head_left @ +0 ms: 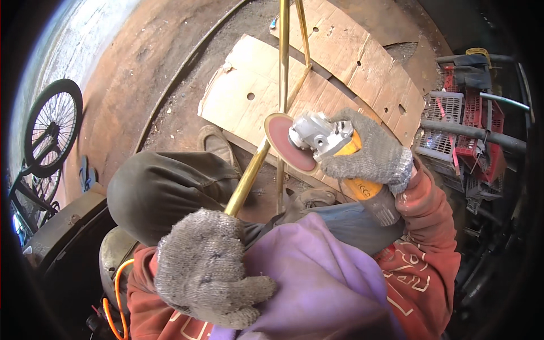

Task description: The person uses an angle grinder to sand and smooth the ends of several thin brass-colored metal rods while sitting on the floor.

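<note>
My right hand [362, 147], in a grey knit glove, is wrapped round an angle grinder with a silver gear head [320, 133] and yellow-orange body. Its reddish disc [280, 139] is tilted and lies right beside a gold-coloured metal tube [249, 177], apparently against it; actual contact is hard to tell. The tube's lower end runs under my gloved left hand [209, 266], whose fingers curl over it and whose thumb points right. Beyond the disc, an upright gold tube [284, 56] and a bent thinner one [304, 34] reach up out of view.
Flattened cardboard [238, 73] with holes covers the floor ahead. Plastic crates [445, 122] and metal pipes [481, 135] crowd the right side. A bicycle wheel [54, 127] stands far left, near an orange cable [119, 283]. Purple cloth [317, 277] covers my lap.
</note>
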`<state>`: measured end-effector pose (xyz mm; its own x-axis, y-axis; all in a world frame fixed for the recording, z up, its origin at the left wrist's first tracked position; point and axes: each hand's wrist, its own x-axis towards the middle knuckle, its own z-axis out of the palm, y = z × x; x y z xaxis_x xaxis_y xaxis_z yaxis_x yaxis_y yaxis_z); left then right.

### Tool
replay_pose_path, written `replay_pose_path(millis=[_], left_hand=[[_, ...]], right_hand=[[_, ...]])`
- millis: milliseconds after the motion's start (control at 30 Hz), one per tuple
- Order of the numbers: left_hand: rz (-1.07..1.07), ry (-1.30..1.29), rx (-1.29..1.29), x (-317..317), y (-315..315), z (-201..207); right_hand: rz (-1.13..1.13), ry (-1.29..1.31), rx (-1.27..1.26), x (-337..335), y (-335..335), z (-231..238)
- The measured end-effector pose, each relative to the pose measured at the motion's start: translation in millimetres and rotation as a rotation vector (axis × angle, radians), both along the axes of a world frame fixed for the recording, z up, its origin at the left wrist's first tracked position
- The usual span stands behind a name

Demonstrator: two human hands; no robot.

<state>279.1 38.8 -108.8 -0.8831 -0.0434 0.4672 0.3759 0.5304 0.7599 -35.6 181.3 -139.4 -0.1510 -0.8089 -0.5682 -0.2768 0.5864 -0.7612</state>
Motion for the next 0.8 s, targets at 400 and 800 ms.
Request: replay_pose_path(millis=[400,800], left_hand=[[-0.099,0.121,-0.078,-7.2,1.7,-0.9],[-0.005,0.072,0.256,-21.6,-13.9,4.5]], right_hand=[[0.085,0.233,-0.062,-9.3,8.1,1.1],[-0.242,-0.154,-0.141,28.9,17.5,6.9]])
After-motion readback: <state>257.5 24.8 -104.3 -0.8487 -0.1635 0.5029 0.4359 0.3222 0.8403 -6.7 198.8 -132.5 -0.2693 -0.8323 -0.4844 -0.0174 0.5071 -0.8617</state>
